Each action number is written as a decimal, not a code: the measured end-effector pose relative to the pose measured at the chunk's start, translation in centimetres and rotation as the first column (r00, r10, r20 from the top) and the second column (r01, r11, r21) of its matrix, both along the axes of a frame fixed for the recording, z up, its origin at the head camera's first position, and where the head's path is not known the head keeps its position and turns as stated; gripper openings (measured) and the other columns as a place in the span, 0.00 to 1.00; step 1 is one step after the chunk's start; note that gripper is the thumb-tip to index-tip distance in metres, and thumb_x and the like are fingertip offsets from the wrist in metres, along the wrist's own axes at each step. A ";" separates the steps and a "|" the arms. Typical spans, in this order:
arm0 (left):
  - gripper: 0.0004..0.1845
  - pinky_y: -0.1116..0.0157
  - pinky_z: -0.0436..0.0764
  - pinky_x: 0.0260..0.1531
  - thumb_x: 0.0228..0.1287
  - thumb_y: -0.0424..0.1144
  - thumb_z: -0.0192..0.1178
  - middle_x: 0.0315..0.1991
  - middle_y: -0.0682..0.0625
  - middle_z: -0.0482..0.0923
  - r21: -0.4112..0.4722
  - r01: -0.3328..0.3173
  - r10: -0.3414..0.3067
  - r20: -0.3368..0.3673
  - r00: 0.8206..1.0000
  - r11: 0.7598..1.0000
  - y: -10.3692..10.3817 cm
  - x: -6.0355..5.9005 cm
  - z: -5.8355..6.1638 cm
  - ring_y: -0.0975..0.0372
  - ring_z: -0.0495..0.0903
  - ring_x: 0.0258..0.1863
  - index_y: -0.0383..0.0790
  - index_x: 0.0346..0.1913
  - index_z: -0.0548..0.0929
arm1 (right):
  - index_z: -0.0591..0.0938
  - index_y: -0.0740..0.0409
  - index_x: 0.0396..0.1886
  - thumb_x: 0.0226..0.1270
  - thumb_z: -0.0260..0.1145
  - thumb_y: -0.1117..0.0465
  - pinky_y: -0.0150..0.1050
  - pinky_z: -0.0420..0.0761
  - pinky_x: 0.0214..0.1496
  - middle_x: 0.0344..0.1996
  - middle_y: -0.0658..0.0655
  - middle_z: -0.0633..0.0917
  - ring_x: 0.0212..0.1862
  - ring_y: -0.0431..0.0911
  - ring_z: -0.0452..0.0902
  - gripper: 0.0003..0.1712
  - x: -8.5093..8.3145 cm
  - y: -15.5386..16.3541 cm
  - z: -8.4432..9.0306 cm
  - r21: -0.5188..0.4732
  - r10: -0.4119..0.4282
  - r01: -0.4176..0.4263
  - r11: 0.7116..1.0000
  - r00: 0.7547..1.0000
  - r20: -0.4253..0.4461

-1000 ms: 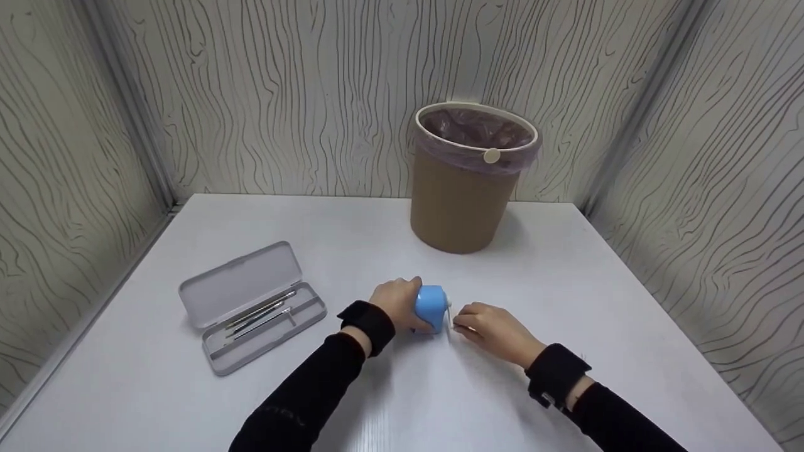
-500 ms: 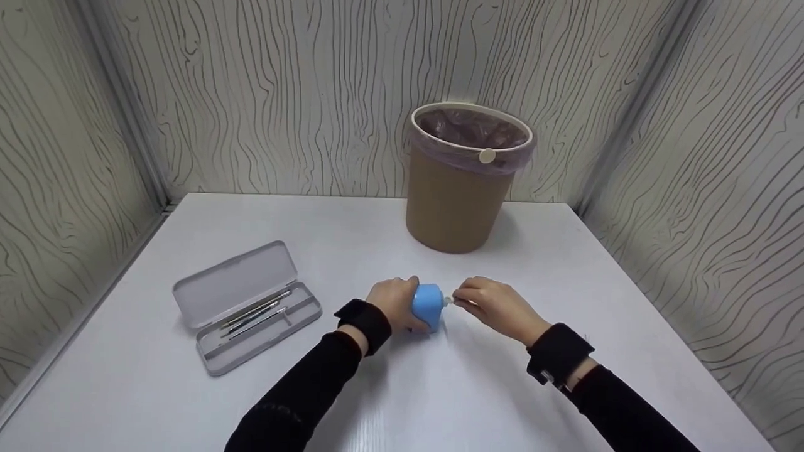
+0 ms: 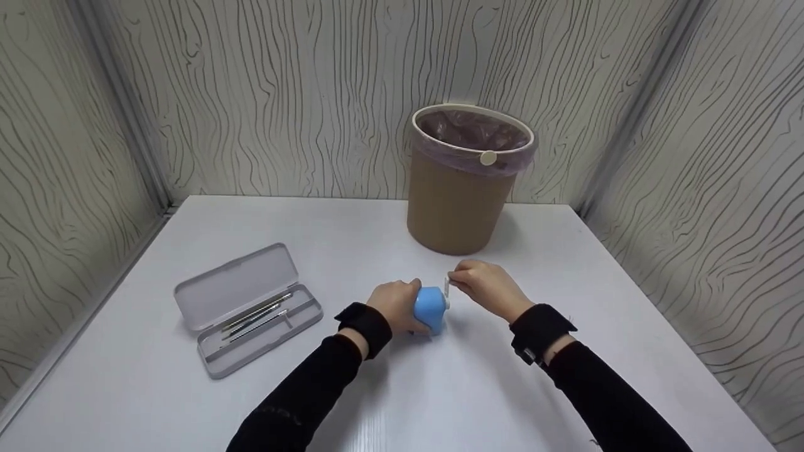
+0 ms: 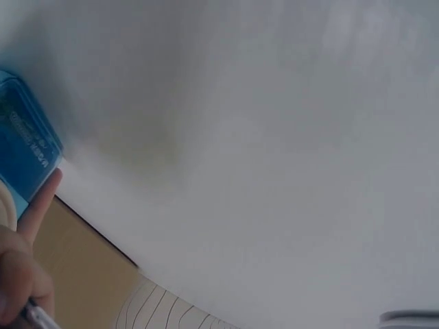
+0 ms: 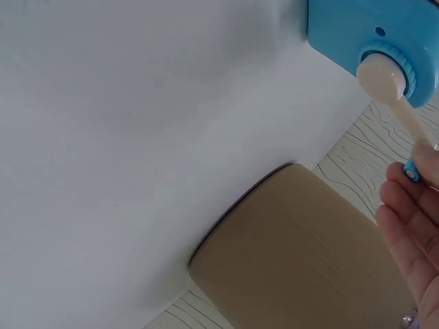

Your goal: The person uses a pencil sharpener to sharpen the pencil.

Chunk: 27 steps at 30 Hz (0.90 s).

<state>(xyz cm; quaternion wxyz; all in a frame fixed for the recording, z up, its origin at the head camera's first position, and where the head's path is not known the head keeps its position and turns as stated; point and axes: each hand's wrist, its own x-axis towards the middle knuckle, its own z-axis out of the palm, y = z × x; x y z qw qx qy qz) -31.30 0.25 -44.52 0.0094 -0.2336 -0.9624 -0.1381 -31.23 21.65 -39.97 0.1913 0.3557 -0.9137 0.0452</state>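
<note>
Blue in my head view, the sharpener (image 3: 429, 307) stands on the table (image 3: 496, 395) before the bin (image 3: 458, 210), and the left hand (image 3: 394, 306) is curled round it, I judge so that it does not slip. From the left wrist I see one finger (image 4: 42, 204) against its edge, likely for support, and near it a grey tip (image 4: 41, 317), which I cannot identify. From the right wrist I see the right hand (image 5: 415, 223) pinching the crank (image 5: 410, 122) by its end, probably because turning there asks the least force.
</note>
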 end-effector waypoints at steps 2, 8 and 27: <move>0.43 0.59 0.88 0.52 0.46 0.62 0.79 0.50 0.44 0.89 0.001 0.001 -0.001 -0.003 1.000 1.000 0.0 0.0 0.0 0.55 0.89 0.47 0.41 0.60 0.78 | 0.91 0.60 0.41 0.65 0.71 0.67 0.41 0.88 0.41 0.33 0.56 0.88 0.36 0.49 0.86 0.07 -0.3 -0.1 -0.2 -0.005 -0.014 0.014 1.000 1.000 0.005; 0.43 0.59 0.88 0.51 0.45 0.62 0.80 0.48 0.45 0.89 0.002 0.004 -0.004 -0.013 1.000 1.000 -0.1 0.1 0.0 0.55 0.89 0.46 0.40 0.59 0.78 | 0.91 0.60 0.41 0.65 0.71 0.67 0.41 0.88 0.40 0.33 0.57 0.89 0.35 0.50 0.87 0.07 -0.9 -0.5 -0.7 -0.017 -0.042 0.042 0.999 0.999 0.013; 0.43 0.59 0.88 0.50 0.45 0.63 0.80 0.48 0.45 0.89 0.009 0.003 -0.003 -0.018 1.000 1.000 0.0 0.0 -0.3 0.55 0.89 0.45 0.41 0.59 0.78 | 0.90 0.58 0.38 0.66 0.70 0.66 0.43 0.87 0.43 0.33 0.57 0.88 0.38 0.51 0.86 0.05 -1.8 -1.1 -1.7 0.025 -0.106 0.104 0.994 0.992 0.076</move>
